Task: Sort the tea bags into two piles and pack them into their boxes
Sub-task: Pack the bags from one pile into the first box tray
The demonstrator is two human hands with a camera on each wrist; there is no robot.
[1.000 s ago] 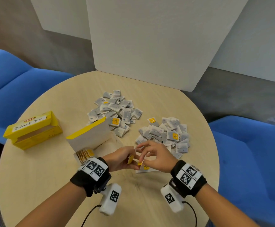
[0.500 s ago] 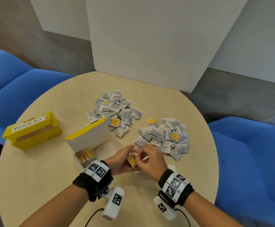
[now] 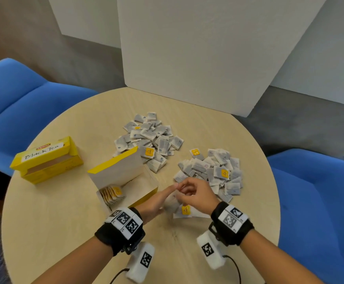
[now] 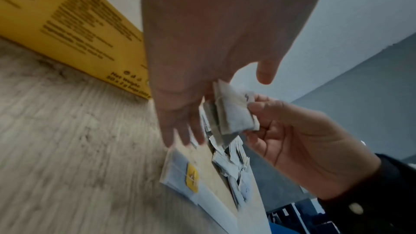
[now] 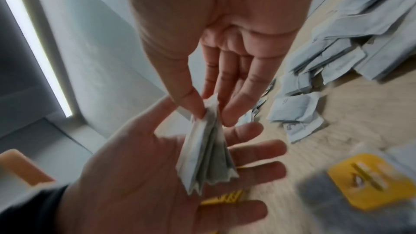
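Your right hand (image 5: 216,70) has been lifting off the surface since a second ago and is now pinching a small fanned stack of soft grey paper tea bags (image 5: 206,150) by its top edge. Your left hand (image 5: 171,172) has been opening flat beneath it, grip released. That suggests a handover towards the open yellow cardboard box (image 3: 126,181). A yellow-tagged tea bag (image 3: 184,211) is lying flat below, though blur is hiding its details.

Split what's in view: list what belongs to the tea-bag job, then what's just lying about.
Job: two piles; open box; Black Tea box; bags pinched in right hand; left hand.

Idle: table, blue chairs, white boards.
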